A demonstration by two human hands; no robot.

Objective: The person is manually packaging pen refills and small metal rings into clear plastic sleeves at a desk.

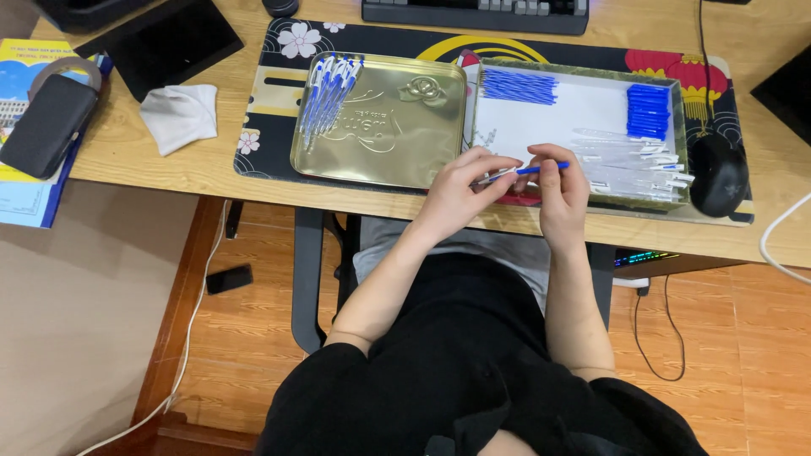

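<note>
Both hands, left hand (460, 181) and right hand (557, 181), pinch a half-assembled blue pen (522, 171); a slip could scatter barrels (629, 160) just beyond.

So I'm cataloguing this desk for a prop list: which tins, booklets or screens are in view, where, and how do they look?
Gold tin lid: desk centre, rectangular, embossed, blue-and-white pens stacked on it.
Tin tray: right of the lid, white-lined, holding blue and clear pen parts.
Booklet: far left desk edge, blue and yellow, under a dark pouch.
Dark tablet: upper left, flat black, screen off.
</note>
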